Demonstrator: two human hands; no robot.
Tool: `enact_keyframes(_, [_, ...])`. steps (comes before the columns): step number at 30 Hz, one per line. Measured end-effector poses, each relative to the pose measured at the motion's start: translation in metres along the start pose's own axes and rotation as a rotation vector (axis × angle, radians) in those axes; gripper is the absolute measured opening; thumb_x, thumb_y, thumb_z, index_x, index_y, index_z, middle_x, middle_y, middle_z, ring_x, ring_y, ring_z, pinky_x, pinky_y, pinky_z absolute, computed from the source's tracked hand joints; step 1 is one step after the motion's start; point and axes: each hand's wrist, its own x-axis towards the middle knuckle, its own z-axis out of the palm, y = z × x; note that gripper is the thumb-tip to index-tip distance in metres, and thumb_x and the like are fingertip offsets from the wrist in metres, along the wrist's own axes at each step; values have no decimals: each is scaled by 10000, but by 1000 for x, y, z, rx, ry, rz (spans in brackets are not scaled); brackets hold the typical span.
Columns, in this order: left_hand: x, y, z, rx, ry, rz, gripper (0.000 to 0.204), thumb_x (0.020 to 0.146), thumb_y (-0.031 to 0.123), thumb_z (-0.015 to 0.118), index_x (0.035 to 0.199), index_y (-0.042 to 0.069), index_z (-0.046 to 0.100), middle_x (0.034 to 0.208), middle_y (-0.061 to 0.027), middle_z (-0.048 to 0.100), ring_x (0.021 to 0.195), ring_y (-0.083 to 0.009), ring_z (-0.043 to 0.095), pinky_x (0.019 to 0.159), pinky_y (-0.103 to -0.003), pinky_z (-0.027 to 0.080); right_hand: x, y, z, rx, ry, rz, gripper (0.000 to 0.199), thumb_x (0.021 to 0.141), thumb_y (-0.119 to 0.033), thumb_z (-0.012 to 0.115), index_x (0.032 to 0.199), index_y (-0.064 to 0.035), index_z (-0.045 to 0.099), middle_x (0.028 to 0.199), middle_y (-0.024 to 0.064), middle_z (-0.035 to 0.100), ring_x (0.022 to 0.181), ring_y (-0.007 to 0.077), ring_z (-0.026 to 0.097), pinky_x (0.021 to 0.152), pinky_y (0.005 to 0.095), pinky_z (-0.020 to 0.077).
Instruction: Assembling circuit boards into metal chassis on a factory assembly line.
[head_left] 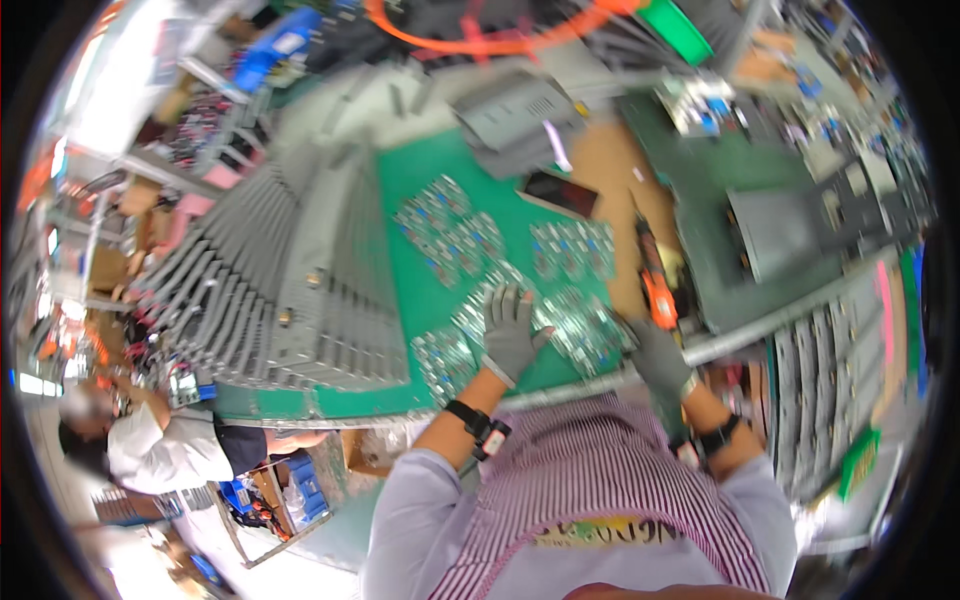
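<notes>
My left hand (pixel 511 335), in a grey glove, rests on a cluster of small shiny clear pieces (pixel 497 284) with blue spots. Its fingers are spread and nothing shows in them. Beside the right end of another such cluster (pixel 582 331) is my gloved right hand (pixel 660 362); its fingers are blurred and partly hidden. More of these clusters (pixel 447 232) lie on the green mat (pixel 410 165), too blurred to name exactly. An orange and black electric screwdriver (pixel 654 275) lies just beyond my right hand.
Long grey metal panels (pixel 340 290) stand in a row at the left. A dark phone-like slab (pixel 559 194) and grey sheet parts (pixel 520 120) lie farther back. Another grey panel (pixel 785 235) is on the dark green surface at right. A person (pixel 165 440) sits at far left.
</notes>
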Motion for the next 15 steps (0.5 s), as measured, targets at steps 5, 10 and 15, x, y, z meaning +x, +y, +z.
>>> enact_keyframes(5, [12,-34,-29,139,-606,-525,674,741,493,591,1178,-1,454,1191,-190,488,1156,-346,430,992,-452,270,-41,35,20,46,38,121,456,745,-58,521,1197,-115,502,802,189,592,723,341,596,642,413,487])
enact_keyframes(10, [37,-42,-49,32,-746,-578,632,745,517,593,1124,18,514,1128,-168,539,1071,-320,514,929,-433,344,-38,34,7,180,40,238,538,688,7,470,1200,-152,508,706,110,558,623,226,605,524,355,498])
enact_keyframes(15, [47,-63,-52,-4,-724,-564,636,728,481,631,1144,21,491,1077,-169,572,1030,-307,548,876,-405,402,-25,-25,-31,230,20,328,570,664,-18,465,1218,-151,491,787,153,576,699,291,605,640,396,487])
